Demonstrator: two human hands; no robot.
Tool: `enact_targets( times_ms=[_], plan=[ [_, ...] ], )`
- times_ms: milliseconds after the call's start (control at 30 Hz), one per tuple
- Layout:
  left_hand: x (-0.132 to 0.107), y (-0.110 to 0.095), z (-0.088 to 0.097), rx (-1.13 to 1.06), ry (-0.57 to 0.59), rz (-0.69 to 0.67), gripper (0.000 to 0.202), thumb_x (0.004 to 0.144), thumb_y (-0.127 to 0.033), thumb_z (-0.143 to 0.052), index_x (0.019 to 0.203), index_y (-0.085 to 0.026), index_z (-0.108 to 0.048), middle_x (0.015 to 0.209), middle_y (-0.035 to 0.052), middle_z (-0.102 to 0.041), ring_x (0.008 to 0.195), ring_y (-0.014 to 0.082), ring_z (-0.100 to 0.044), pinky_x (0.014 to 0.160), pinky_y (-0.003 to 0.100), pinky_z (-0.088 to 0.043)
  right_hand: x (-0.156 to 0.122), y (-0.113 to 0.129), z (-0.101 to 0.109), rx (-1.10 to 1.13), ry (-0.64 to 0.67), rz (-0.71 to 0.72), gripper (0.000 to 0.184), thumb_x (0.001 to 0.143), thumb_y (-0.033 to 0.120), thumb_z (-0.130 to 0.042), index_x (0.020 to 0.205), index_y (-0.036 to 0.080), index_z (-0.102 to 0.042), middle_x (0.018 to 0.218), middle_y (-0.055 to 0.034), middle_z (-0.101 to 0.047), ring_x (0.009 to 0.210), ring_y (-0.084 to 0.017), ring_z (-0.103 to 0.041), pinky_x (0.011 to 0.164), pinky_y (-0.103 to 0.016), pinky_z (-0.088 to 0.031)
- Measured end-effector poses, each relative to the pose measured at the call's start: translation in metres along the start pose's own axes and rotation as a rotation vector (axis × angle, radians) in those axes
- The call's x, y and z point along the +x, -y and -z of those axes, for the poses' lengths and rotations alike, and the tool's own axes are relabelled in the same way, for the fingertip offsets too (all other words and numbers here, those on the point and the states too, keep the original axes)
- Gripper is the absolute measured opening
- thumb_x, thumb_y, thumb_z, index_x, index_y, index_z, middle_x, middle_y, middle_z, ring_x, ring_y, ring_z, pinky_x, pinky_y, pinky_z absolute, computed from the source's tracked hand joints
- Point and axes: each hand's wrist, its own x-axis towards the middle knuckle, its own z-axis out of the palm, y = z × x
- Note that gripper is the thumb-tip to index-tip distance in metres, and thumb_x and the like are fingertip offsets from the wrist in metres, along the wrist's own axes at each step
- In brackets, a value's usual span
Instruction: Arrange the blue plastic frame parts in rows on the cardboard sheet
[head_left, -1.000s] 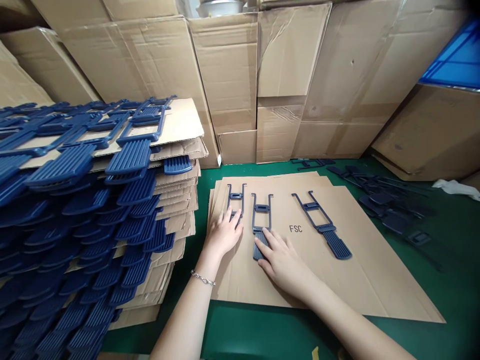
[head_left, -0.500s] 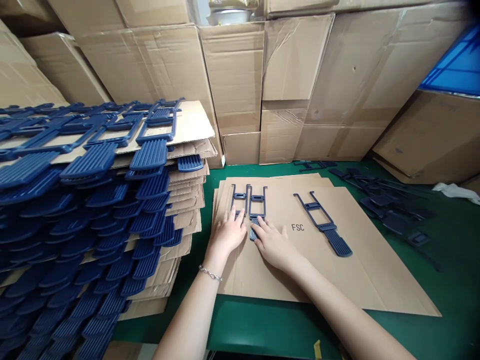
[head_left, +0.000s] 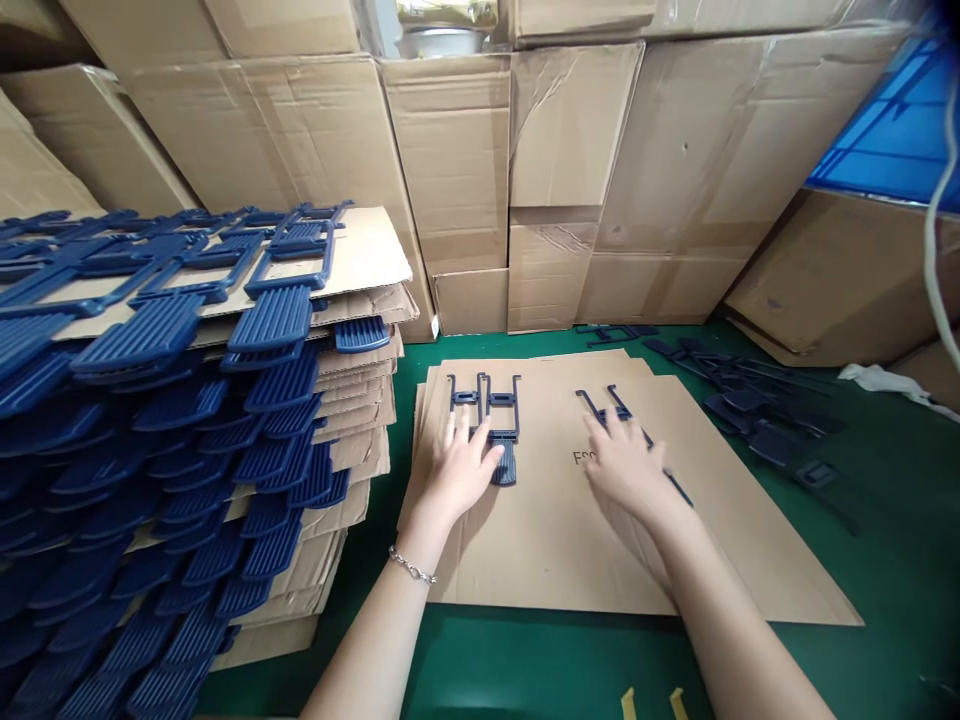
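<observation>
On cardboard (head_left: 547, 560), blue frame (head_left: 504, 462) beside left hand (head_left: 461, 468)

We read only the black printed letters (head_left: 581, 458) on the cardboard sheet (head_left: 525, 565): "FS", then a partial character cut off at the right hand (head_left: 626, 465), too blurred to confirm; that's our only legible marking.

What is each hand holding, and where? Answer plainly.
No firm grip shows. The left hand rests on the lower end of a blue plastic frame; the right hand lies over the middle of another frame; a grip cannot be told.
</observation>
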Motion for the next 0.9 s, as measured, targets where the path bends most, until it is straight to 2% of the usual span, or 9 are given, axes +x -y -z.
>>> enact_targets(
  times_ms=[100, 200, 367, 467, 567, 667, 733, 800, 900],
  plan=[
    [-0.001, -0.006, -0.004, -0.061, 0.085, -0.053, 0.058, 0.087, -0.056, -0.020, 0.140, -0.033, -0.018, 0.146, 0.0002, 0.002, 0.134, 0.0235, 0.004, 0.103, 0.056, -0.006, 0.005, -0.024, 0.008, 0.056, 0.102, -0.180, 0.054, 0.083, 0.017, -0.032, 0.137, 0.020, -0.029, 0.137, -0.0126, -0.027, 0.119, -0.034, -0.032, 0.087, -0.054, -0.033],
    [-0.002, -0.006, -0.010, -0.045, 0.112, -0.060, 0.059, 0.087, -0.057, -0.020, 0.140, -0.032, -0.017, 0.146, 0.0009, -0.002, 0.135, 0.0229, 0.002, 0.102, 0.058, -0.002, 0.009, -0.032, 0.007, 0.090, 0.120, -0.165, 0.052, 0.080, 0.009, -0.030, 0.132, 0.009, -0.032, 0.117, -0.0193, -0.045, 0.101, -0.027, -0.049, 0.078, -0.036, -0.043],
    [-0.004, -0.005, -0.011, -0.024, 0.121, -0.061, 0.069, 0.083, -0.063, -0.024, 0.141, -0.027, -0.017, 0.146, 0.0009, -0.001, 0.134, 0.0241, 0.002, 0.101, 0.059, -0.005, 0.007, -0.017, 0.004, 0.043, 0.047, -0.075, 0.044, 0.080, 0.006, -0.030, 0.121, 0.006, -0.043, 0.101, -0.0212, -0.051, 0.091, -0.033, -0.053, 0.076, -0.039, -0.039],
    [-0.005, -0.005, -0.008, -0.021, 0.133, -0.070, 0.079, 0.078, -0.072, -0.023, 0.142, -0.026, -0.014, 0.146, 0.0000, 0.001, 0.134, 0.0247, 0.003, 0.102, 0.060, -0.004, 0.008, -0.013, 0.006, 0.081, -0.008, -0.078, 0.049, 0.081, 0.013, -0.035, 0.130, 0.010, -0.036, 0.097, -0.0200, -0.053, 0.089, -0.035, -0.053, 0.073, -0.041, -0.040],
    [-0.006, -0.006, -0.006, -0.014, 0.139, -0.072, 0.080, 0.077, -0.073, -0.022, 0.142, -0.027, -0.012, 0.146, 0.0001, 0.001, 0.134, 0.0242, 0.003, 0.101, 0.060, 0.000, 0.014, -0.017, 0.006, 0.213, -0.069, -0.101, 0.053, 0.083, 0.015, -0.030, 0.135, 0.015, -0.027, 0.091, -0.0157, -0.056, 0.083, -0.029, -0.056, 0.069, -0.037, -0.042],
    [-0.007, -0.006, -0.006, -0.001, 0.136, -0.074, 0.084, 0.075, -0.076, -0.023, 0.142, -0.027, -0.013, 0.146, 0.0019, 0.000, 0.134, 0.0250, 0.003, 0.101, 0.060, 0.000, 0.025, -0.021, 0.000, 0.355, -0.128, -0.090, 0.055, 0.082, 0.010, -0.023, 0.137, 0.016, -0.022, 0.110, -0.0117, -0.053, 0.097, -0.020, -0.054, 0.078, -0.027, -0.043],
    [-0.007, -0.006, -0.007, 0.002, 0.132, -0.077, 0.089, 0.070, -0.080, -0.024, 0.142, -0.027, -0.015, 0.146, 0.0029, 0.000, 0.134, 0.0261, 0.003, 0.101, 0.060, 0.000, 0.031, -0.020, -0.006, 0.396, -0.141, -0.068, 0.057, 0.080, 0.005, -0.023, 0.137, 0.012, -0.024, 0.119, -0.0109, -0.048, 0.107, -0.016, -0.048, 0.088, -0.022, -0.039],
    [-0.007, -0.006, -0.008, 0.004, 0.128, -0.079, 0.094, 0.066, -0.083, -0.025, 0.142, -0.028, -0.015, 0.146, 0.0033, 0.000, 0.134, 0.0266, 0.003, 0.101, 0.061, 0.000, 0.031, -0.016, -0.011, 0.381, -0.152, -0.057, 0.056, 0.079, 0.005, -0.025, 0.135, 0.007, -0.030, 0.126, -0.0152, -0.040, 0.115, -0.021, -0.041, 0.095, -0.030, -0.035],
    [-0.008, -0.006, -0.009, 0.008, 0.133, -0.079, 0.095, 0.065, -0.084, -0.026, 0.141, -0.028, -0.015, 0.146, 0.0040, 0.000, 0.134, 0.0266, 0.004, 0.100, 0.061, 0.001, 0.023, -0.008, -0.012, 0.322, -0.146, 0.000, 0.052, 0.080, 0.010, -0.032, 0.132, 0.012, -0.040, 0.139, -0.0158, -0.019, 0.123, -0.035, -0.028, 0.097, -0.049, -0.028]
  ],
)
